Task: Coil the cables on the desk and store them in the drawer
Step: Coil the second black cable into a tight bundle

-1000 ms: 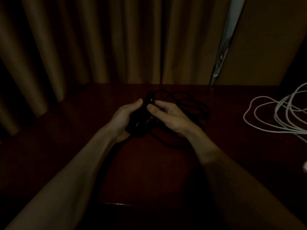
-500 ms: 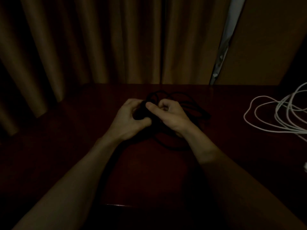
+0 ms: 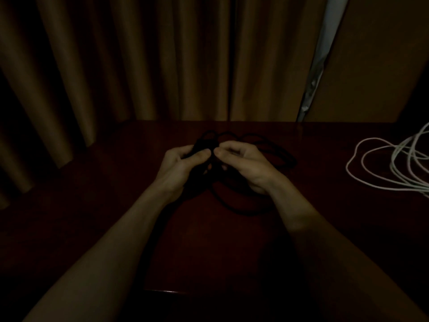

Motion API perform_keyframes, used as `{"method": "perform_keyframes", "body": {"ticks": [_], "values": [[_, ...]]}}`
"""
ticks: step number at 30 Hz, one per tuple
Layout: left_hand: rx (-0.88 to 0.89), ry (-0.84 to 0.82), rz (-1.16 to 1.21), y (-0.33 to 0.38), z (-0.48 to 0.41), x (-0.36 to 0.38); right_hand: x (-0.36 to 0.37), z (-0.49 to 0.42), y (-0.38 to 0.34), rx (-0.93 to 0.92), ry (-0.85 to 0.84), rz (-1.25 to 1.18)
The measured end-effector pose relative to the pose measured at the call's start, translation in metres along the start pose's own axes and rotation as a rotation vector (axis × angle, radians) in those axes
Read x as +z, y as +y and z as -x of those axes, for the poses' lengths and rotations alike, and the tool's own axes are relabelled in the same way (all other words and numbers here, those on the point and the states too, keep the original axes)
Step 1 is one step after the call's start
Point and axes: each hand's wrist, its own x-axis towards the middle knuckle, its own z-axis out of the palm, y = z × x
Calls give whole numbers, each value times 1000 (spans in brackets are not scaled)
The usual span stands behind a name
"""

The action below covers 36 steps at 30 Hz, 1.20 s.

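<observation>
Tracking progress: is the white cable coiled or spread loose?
Spread loose: the white cable sprawls in wide, uneven loops on the desk.

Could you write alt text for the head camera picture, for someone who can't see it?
A person's left hand and right hand grip a black cable at a dark desk, its loops lying on the wood. A white cable lies at the desk's right side; brown curtains hang behind.

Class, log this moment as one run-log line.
left hand grips black cable | right hand pinches black cable | white cable loose on desk
</observation>
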Motion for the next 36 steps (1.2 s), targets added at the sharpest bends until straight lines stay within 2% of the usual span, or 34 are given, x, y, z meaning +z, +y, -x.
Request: {"method": "perform_keyframes", "body": {"ticks": [3, 6, 10, 13, 18, 21, 24, 27, 31, 36], "values": [[-6, 27, 120, 5, -1, 2, -1, 3, -1, 48, -80, -77], [-12, 1, 144, 9, 0, 3, 0, 6, -3, 77, -150, -40], [-9, -15, 136, 8, 1, 4, 1, 4, -1, 44, -99, 30], [21, 40, 14, 4, 2, 9, 3, 3, 2, 39, 8, 0], [188, 148, -434, -7, -2, 5, 9, -2, 7, -9, 134, 11], [259, 199, -500, -4, 1, 7, 10, -3, 6, -2, 164, 25], [330, 124, -616, -5, 3, 9, 11, -3, 5, -1, 193, 28], [378, 156, -694, -10, 0, 9, 14, -2, 5, -16, 183, 72], [332, 197, -579, -11, -2, 8, 14, -1, 4, -44, 184, 108], [116, 176, -208, -8, -4, 4, 6, -4, 7, -19, 97, 122]]}}
